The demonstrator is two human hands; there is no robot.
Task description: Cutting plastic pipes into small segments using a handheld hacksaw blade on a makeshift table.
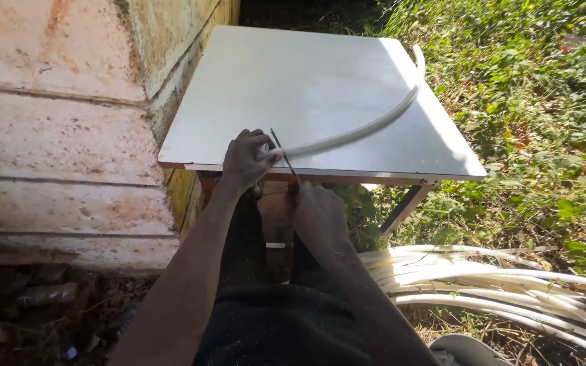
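Outdoors, a white-topped desk point(320, 81) stands against a weathered, peeling wall point(55, 135), with green weeds and grass point(544, 102) on its far side. A long, pale, curved strip of peeled cane point(367, 125) lies across the desk top, arching from the far right edge down to the near edge. The left hand point(244, 159) is clenched over the near end of this cane, pressing it against the desk close to the front edge. The right hand point(317, 213) sits just below the desk's front edge, closed around the handle of a thin knife point(283, 154); its narrow dark blade slants up and to the left, meeting the cane right beside the left hand's fingers point(266, 146). On the ground to the right, near the desk's slanted leg point(405, 207), lies a bundle of similar pale canes point(496, 281), spread out toward the lower right corner. Dark clothing point(272, 325) fills the bottom of the view between the two forearms.
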